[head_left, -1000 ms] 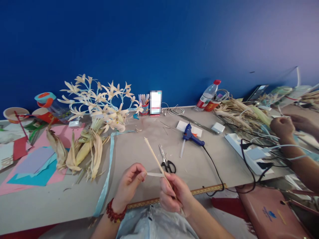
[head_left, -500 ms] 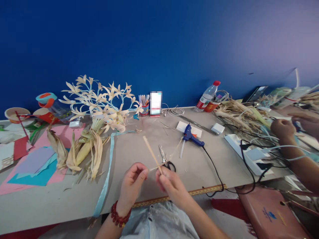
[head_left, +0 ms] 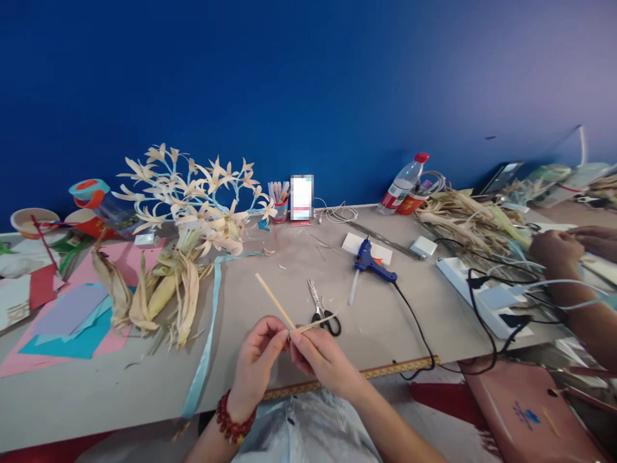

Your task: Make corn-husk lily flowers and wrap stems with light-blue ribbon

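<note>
Just in front of my body, both hands meet over the table. My right hand [head_left: 315, 350] is closed, its thumb and fingers pinching the lower end of a pale straw-coloured stick [head_left: 274, 299] that slants up to the left. A narrow strip of dried corn husk [head_left: 319, 323] crosses the stick at the fingertips, its free end pointing right. My left hand [head_left: 263, 350], with a red bead bracelet at the wrist, pinches at that same crossing; its fingertips partly hide what they grip. Scissors [head_left: 318, 308] with black handles lie beyond my right hand.
A blue glue gun [head_left: 369, 260] rests right of the scissors, its cord trailing to a power strip [head_left: 475, 299]. Corn husks [head_left: 166, 292], a light-blue ribbon [head_left: 208, 347] and husk flowers [head_left: 212, 193] occupy the left. A bottle [head_left: 402, 183] stands behind; another person's hands [head_left: 556, 247] work at right.
My hands have come together, and the left fingertips now meet the right at the stick's base. The stick's top has tilted further left, and the husk strip's free end points right.
</note>
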`<state>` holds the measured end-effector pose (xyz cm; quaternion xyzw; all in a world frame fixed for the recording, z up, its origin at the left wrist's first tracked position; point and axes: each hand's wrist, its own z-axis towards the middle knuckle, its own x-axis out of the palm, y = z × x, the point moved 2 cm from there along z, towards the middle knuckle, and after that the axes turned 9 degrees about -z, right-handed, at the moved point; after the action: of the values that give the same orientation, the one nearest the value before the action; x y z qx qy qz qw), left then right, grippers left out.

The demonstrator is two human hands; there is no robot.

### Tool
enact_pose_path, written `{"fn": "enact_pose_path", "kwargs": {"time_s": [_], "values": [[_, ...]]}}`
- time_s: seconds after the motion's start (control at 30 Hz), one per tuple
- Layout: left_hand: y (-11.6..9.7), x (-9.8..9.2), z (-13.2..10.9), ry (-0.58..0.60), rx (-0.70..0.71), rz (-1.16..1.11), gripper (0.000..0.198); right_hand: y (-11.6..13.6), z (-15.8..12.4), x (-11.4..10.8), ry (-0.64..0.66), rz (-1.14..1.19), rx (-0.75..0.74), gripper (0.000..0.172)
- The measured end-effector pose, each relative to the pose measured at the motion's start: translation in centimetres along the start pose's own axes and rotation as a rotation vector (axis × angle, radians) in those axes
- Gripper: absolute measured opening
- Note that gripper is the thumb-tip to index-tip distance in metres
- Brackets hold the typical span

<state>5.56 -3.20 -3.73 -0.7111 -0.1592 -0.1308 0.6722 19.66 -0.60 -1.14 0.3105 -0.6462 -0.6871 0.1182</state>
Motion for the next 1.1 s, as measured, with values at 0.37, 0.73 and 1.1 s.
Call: {"fn": "enact_pose_path", "kwargs": {"time_s": [0.37, 0.73, 1.1], "values": [[0.0, 0.0, -0.2, 0.046, 0.044, 0.043, 0.015, -1.3, 0.0, 1.6, 0.117, 0.774, 0.149, 0.050], [0.9, -0.6, 0.1, 0.041, 0.022, -0.016, 0.017, -0.6, -1.4, 0.4, 0.249, 1.182, 0.118, 0.049], [1.2, -0.6, 0.2, 0.033, -0.033, -0.093, 0.018, -0.7, -2.5, -1.2, 0.374, 1.241, 0.032, 0.051]]}}
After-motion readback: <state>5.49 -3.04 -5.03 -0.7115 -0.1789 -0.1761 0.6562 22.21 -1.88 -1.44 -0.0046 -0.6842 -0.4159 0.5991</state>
